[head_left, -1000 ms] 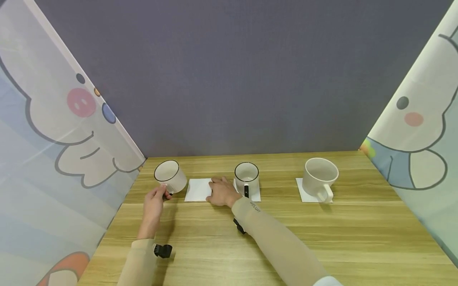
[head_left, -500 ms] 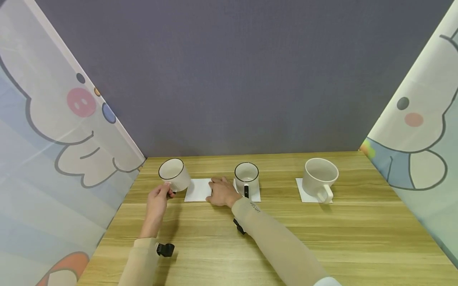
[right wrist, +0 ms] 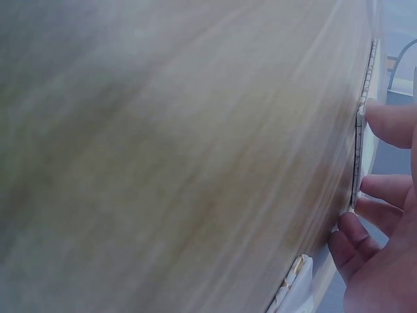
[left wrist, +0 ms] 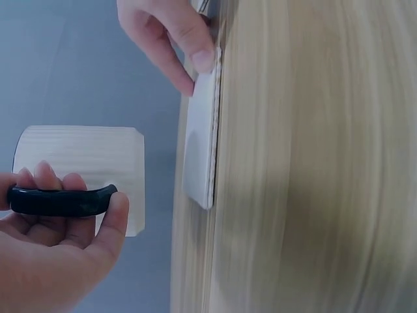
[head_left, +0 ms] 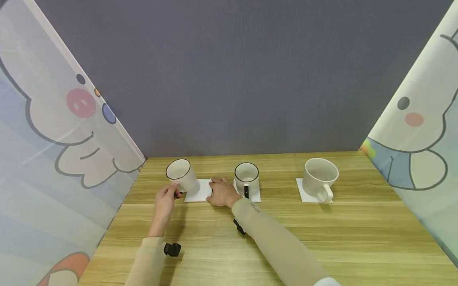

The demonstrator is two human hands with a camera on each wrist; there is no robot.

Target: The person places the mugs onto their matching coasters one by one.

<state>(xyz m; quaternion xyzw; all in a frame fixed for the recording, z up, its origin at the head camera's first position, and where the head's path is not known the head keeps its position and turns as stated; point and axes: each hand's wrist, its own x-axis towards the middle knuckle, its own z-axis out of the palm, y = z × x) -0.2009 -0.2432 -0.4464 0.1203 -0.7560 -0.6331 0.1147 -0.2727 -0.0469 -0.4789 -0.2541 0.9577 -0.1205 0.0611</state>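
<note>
My left hand (head_left: 165, 198) holds a white mug (head_left: 181, 178) by its black handle (left wrist: 62, 202), with fingers curled through and round it. Black lines the mug's rim. In the left wrist view a gap separates the mug's base from the table, so it is raised, near the left part of a white square coaster (head_left: 196, 191). My right hand (head_left: 224, 193) lies over the coaster's right part and holds it at the edges between thumb and fingers. Just right of that hand, a smaller black-rimmed mug (head_left: 247, 174) stands on another white square (head_left: 255, 194).
A larger plain white mug (head_left: 320, 176) stands on a white square (head_left: 304, 194) farther right, its handle toward me. The wooden table (head_left: 229, 254) ends at a grey panel (head_left: 247, 79). Printed curtains (head_left: 43, 167) flank both sides.
My left hand has carried the black-rimmed mug to the right, bringing it closer to the left coaster. My right hand and the other two mugs have stayed where they were.
</note>
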